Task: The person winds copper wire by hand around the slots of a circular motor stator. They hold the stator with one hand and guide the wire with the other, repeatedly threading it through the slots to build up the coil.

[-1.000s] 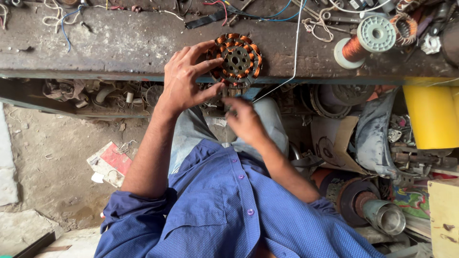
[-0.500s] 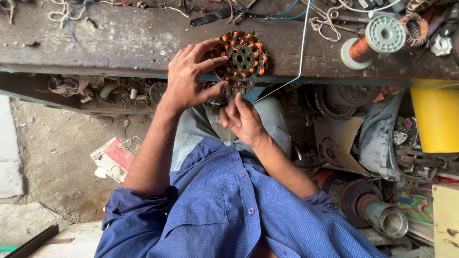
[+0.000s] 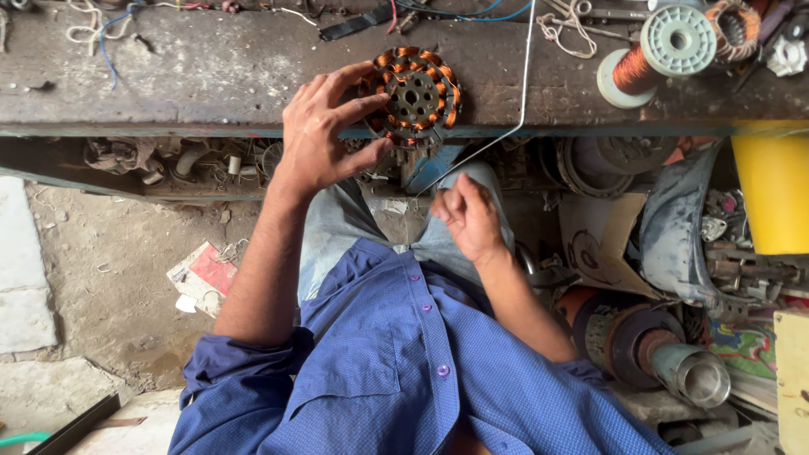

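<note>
Left hand: the left hand (image 3: pixel 324 135) is being spread wide, its fingers being pressed against the rim of the stator (image 3: pixel 413 97) – thumb low, fingertips at the top and left side

Stator: a round core with a ring of copper-coloured windings and a perforated metal centre is being held flat at the near edge of the workbench (image 3: pixel 211 76), part of it overhanging the edge

Right hand: the right hand (image 3: pixel 468 215) is being held below the bench edge, above the lap, its fingers being curled narrowly and pinched on the thin wire (image 3: pixel 521 84)

Thin wire: a pale strand is being drawn taut from the pinched fingers up across the bench, just to the right of the stator – its far end is being cut off by the top of the view

Bench surface: a spool of copper wire (image 3: pixel 653 50) with pale flanges is being kept well to the right of the stator, among loose cords and scraps

Below the bench: a yellow container (image 3: pixel 771 194) and a metal motor part (image 3: pixel 666 350) are being stored on the right; a dusty floor (image 3: pixel 109 278) is being shown on the left
</note>
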